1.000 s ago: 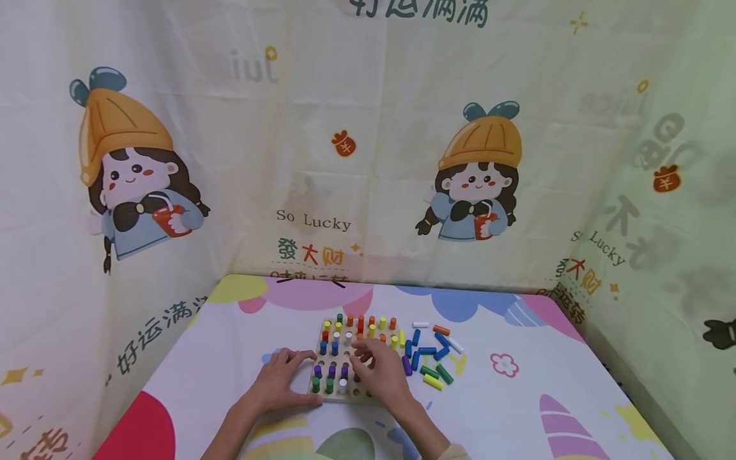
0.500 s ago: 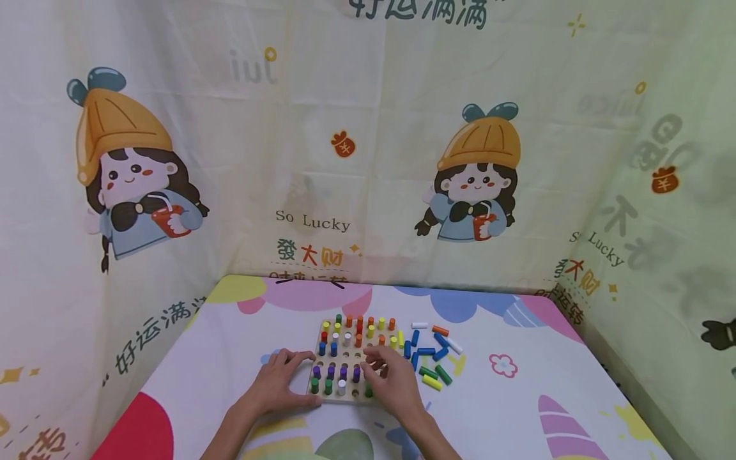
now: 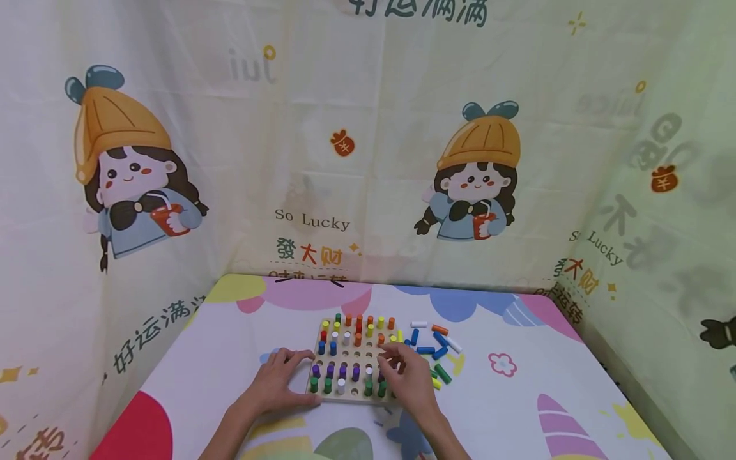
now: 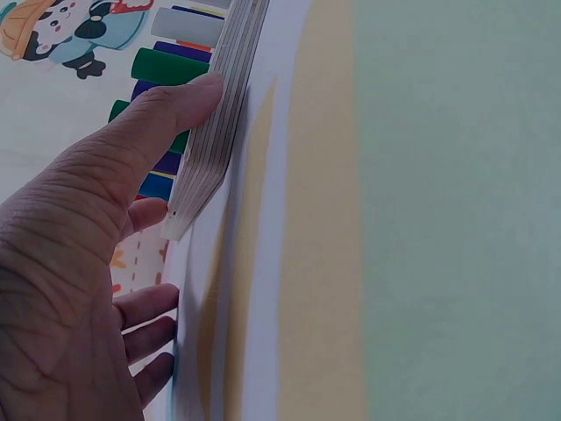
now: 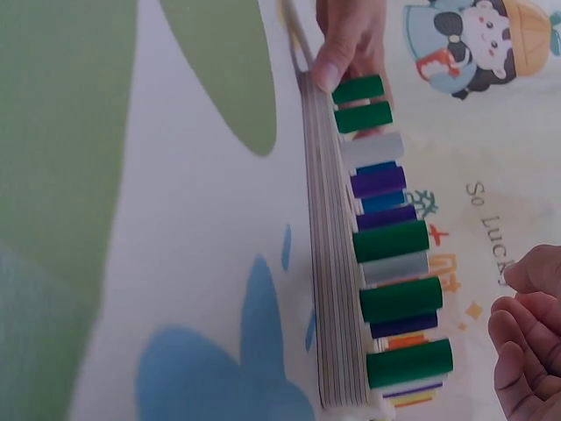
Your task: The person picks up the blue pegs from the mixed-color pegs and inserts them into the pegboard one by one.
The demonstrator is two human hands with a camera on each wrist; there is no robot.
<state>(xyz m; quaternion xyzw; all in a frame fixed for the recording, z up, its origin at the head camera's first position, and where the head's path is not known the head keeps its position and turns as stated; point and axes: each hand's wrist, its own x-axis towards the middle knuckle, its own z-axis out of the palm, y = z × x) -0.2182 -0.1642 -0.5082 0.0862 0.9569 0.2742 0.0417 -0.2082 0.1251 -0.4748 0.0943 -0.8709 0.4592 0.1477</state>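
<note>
A wooden pegboard (image 3: 346,401) lies on the table with coloured pegs upright in its holes. My left hand (image 3: 280,381) holds its near left corner; the thumb (image 4: 197,101) presses the front edge and the index finger touches the left side. Over the board's right part hovers my right hand (image 3: 411,377), its fingers loosely bent, with no peg visible between them. Purple pegs (image 3: 343,371) and a white peg (image 3: 369,372) stand in the second row from the front. Green pegs (image 5: 403,301) and a white one fill much of the front row. Bare holes run across the middle.
Loose pegs lie right of the board: blue (image 3: 425,350), white (image 3: 454,345), orange (image 3: 440,329), green (image 3: 443,373) and yellow (image 3: 437,384). A printed cloth covers the table (image 3: 494,409). Patterned curtains (image 3: 379,191) enclose its back and sides.
My right hand has moved rightward over the board, uncovering more pegs in the two front rows and some holes in the middle. My left hand has stayed at the corner.
</note>
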